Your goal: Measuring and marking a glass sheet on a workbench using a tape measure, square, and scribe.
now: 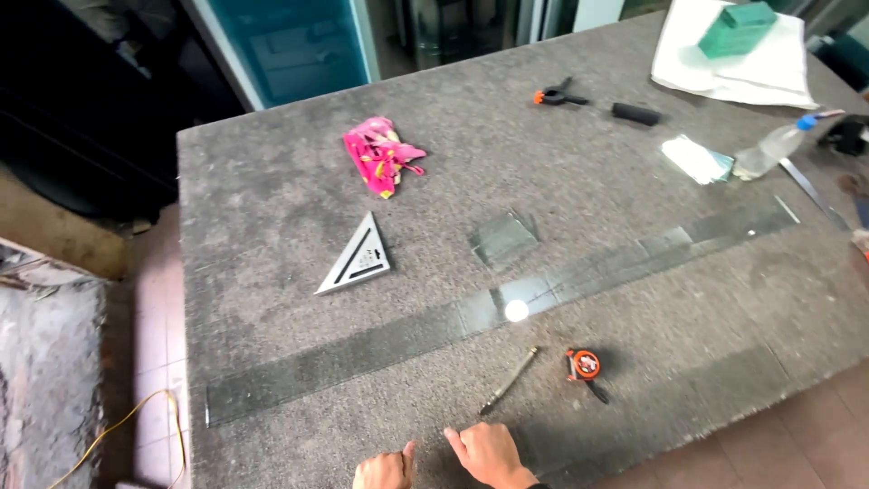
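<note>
Grey carpet covers the table [272, 181], and both my hands rest on its near edge: my left hand [385, 471] and my right hand [489, 455] are loosely curled and hold nothing. The glass cutter [509, 381] lies just beyond my right hand, beside the orange tape measure [584, 365]. Behind them the long glass strip [362, 355] lies across the table.

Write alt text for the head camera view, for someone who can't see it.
Two bare hands, left hand and right hand, rest empty at the near edge of a grey carpeted table. Beyond them lie a long glass strip, glass cutter and tape measure.
</note>
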